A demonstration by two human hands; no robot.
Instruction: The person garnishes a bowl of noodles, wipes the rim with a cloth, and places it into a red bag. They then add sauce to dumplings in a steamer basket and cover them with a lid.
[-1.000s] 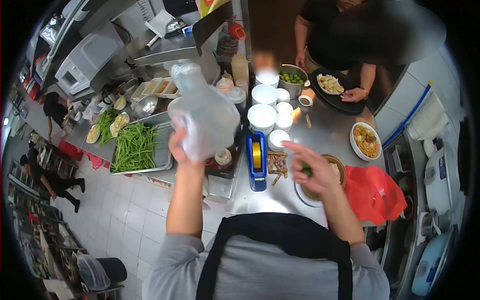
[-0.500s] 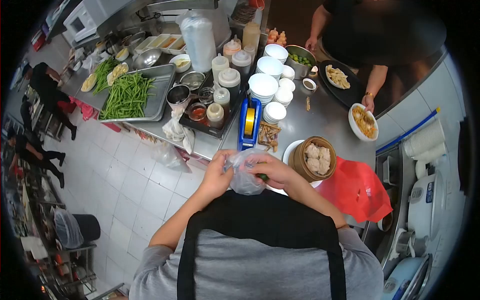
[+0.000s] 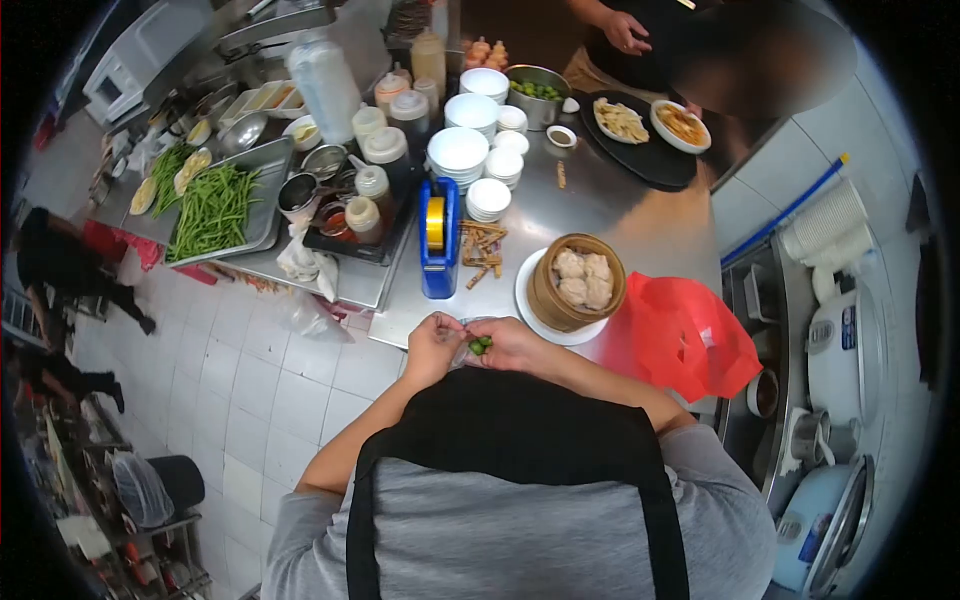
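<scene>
My left hand (image 3: 432,347) pinches the edge of a small clear plastic bag (image 3: 461,356) in front of my apron. My right hand (image 3: 510,345) is closed on the same bag, its fingertips meeting those of my left hand. Small green limes (image 3: 480,345) show beside the right fingers; whether they lie inside the bag or in the palm is hard to tell. Just beyond my hands stands a blue tape dispenser (image 3: 439,245) with yellow tape. A bamboo steamer (image 3: 543,290) with several dumplings (image 3: 584,277) sits on a white plate (image 3: 530,310) to the right.
A red plastic bag (image 3: 690,340) lies right of the steamer. Stacked white bowls (image 3: 458,150), a pot (image 3: 537,95) of limes and sauce bottles (image 3: 385,158) stand farther back. Across the counter, a person's hand (image 3: 625,32) is above a black tray (image 3: 640,168) with two filled dishes.
The puffed clear bag is now bunched small between my hands, and more green shows by my right fingers. Across the counter, the person's noodle bowl has moved onto the black tray. My view has shifted.
</scene>
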